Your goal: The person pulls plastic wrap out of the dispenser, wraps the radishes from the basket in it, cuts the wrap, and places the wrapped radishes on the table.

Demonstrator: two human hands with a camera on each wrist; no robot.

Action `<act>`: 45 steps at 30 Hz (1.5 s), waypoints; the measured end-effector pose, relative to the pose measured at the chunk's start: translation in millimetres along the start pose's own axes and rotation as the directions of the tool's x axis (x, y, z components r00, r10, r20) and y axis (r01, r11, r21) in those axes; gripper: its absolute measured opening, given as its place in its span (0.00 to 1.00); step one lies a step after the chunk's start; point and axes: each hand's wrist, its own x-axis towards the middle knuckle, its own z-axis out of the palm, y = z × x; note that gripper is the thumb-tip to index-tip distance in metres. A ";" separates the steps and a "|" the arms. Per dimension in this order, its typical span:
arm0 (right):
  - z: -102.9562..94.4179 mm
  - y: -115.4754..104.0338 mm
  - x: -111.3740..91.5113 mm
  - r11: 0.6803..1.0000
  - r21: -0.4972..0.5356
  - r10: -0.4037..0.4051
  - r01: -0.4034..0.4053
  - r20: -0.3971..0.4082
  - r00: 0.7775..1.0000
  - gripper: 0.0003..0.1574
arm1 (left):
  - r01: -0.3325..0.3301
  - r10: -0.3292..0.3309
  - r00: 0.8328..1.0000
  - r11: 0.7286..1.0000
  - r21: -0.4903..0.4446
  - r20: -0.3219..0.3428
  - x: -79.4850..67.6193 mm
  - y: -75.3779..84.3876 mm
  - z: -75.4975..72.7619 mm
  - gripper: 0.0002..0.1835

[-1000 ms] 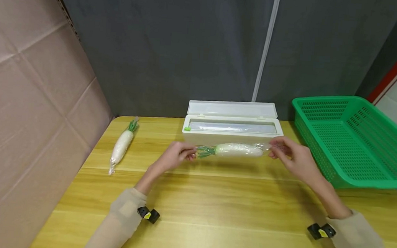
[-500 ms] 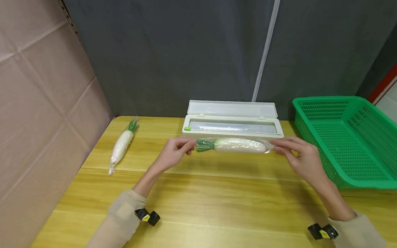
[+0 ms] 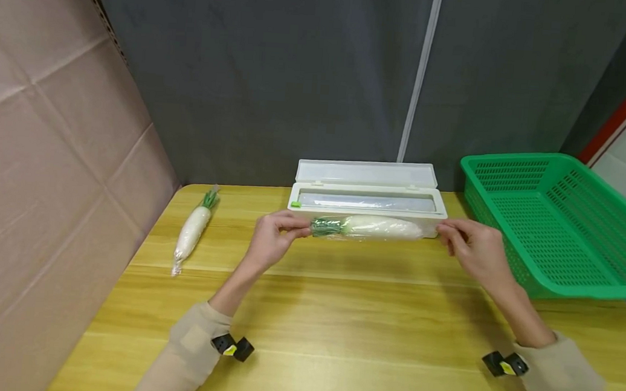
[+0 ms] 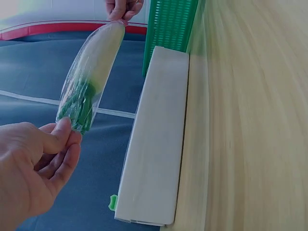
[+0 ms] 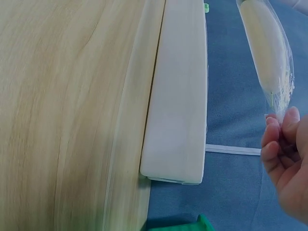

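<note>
A white radish (image 3: 384, 227) wrapped in clear cling film is stretched level between both hands, raised off the table in the wrist views. My left hand (image 3: 276, 236) pinches the film at the green leafy end; in the left wrist view thumb and fingers close on it just below the leaves (image 4: 82, 106). The twisted film at the root end is pinched by my right hand (image 3: 475, 249), as the right wrist view also shows. Just behind the radish stands a white cling film box (image 3: 367, 200), its lid up and the film roll visible inside.
Another wrapped radish (image 3: 193, 231) lies at the left of the wooden table (image 3: 336, 330). A green plastic basket (image 3: 525, 277) stands at the right, close to the right hand. A dark curtain (image 3: 277, 84) hangs behind the table.
The held radish has risen a little toward the box and turned between the hands. The right fingers, straighter half a second ago, are now curled around the film end. Box and basket stay put.
</note>
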 end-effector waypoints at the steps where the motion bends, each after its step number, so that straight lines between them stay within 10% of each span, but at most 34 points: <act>1: 0.1 -0.3 -0.1 1.000 -0.002 0.007 -0.007 0.010 1.000 0.04 | -0.015 0.015 1.000 1.000 0.017 -0.013 0.2 1.0 0.2 0.07; 12: 2.1 -2.5 -0.4 0.991 -0.053 0.131 -0.125 0.142 0.981 0.23 | -0.181 0.190 0.977 0.979 0.090 -0.100 1.4 4.8 -3.4 0.05; 28: 6.0 -4.4 5.0 0.961 0.168 0.163 -0.218 0.291 0.943 0.16 | -0.094 0.060 0.976 0.983 -0.157 -0.208 2.0 11.1 -0.4 0.04; 39: 9.4 -6.8 4.2 0.759 0.543 0.100 -0.360 0.449 0.888 0.19 | -0.127 0.055 0.967 0.950 -0.284 -0.247 2.5 18.1 1.2 0.03; 45: 14.9 -13.9 4.5 0.839 0.424 0.082 -0.342 0.522 0.849 0.27 | -0.125 0.050 0.969 0.943 -0.308 -0.240 3.3 22.5 3.8 0.03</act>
